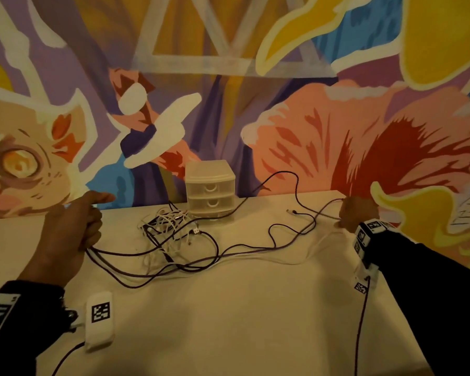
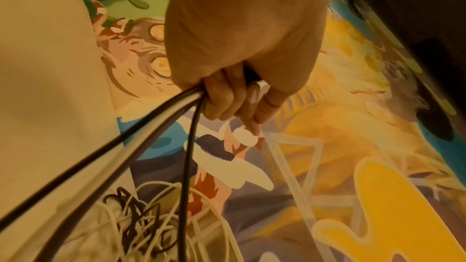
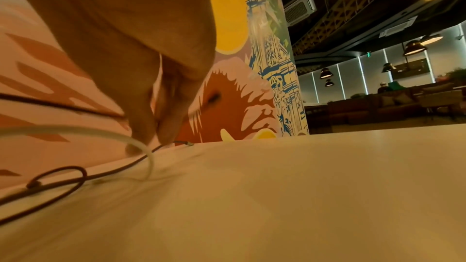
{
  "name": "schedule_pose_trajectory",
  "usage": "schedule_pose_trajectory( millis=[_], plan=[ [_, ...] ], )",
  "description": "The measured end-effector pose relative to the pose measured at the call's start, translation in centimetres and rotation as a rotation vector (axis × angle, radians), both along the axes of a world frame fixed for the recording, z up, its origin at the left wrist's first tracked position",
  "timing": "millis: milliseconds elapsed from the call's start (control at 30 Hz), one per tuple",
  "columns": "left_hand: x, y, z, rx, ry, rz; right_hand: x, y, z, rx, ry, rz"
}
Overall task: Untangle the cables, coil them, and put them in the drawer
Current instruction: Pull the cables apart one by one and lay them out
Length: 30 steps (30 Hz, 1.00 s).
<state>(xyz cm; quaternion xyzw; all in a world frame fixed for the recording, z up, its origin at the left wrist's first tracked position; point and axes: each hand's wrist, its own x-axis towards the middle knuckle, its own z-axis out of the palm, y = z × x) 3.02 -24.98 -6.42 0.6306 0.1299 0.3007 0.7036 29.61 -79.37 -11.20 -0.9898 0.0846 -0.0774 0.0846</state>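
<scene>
A tangle [image 1: 168, 226] of white and dark purple cables lies on the white table [image 1: 242, 321], in front of a small clear three-drawer unit [image 1: 210, 189] whose drawers are closed. My left hand [image 1: 76, 226] is raised at the left and grips a bundle of dark and white strands [image 2: 151, 127], fingers [image 2: 227, 99] curled round them. Those strands run across the table as a long dark cable [image 1: 282, 248] and a white cable [image 1: 310, 256]. At the far right, my right hand [image 1: 356, 213] is down on the table. Its fingertips [image 3: 151, 132] pinch the white cable [image 3: 75, 128].
The drawer unit stands against a painted mural wall along the table's back edge. A loose plug end [image 1: 292, 212] lies between the drawers and my right hand. A dark lead [image 1: 361, 321] hangs from the right wrist camera near the table's right edge.
</scene>
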Motion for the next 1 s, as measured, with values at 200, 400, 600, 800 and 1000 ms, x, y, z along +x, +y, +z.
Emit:
schedule_pose_trajectory(
  millis=[200,400,600,800,1000],
  plan=[
    [0.0,-2.9,-0.1,0.05,0.011,-0.041,-0.9,2.2,1.8,-0.153,0.197,0.224],
    [0.3,-3.6,0.0,0.057,0.029,-0.054,-4.1,9.1,7.6,-0.122,0.065,0.478],
    [0.0,-4.4,-0.1,0.059,0.021,-0.077,-4.2,14.4,6.1,-0.044,0.14,0.402],
    [-0.6,-4.4,0.4,0.069,0.016,-0.085,-2.3,13.5,3.9,0.296,0.411,0.367],
    [-0.9,-3.7,1.0,0.009,-0.064,-0.047,-1.8,9.1,9.6,0.298,-0.259,0.345]
  ],
)
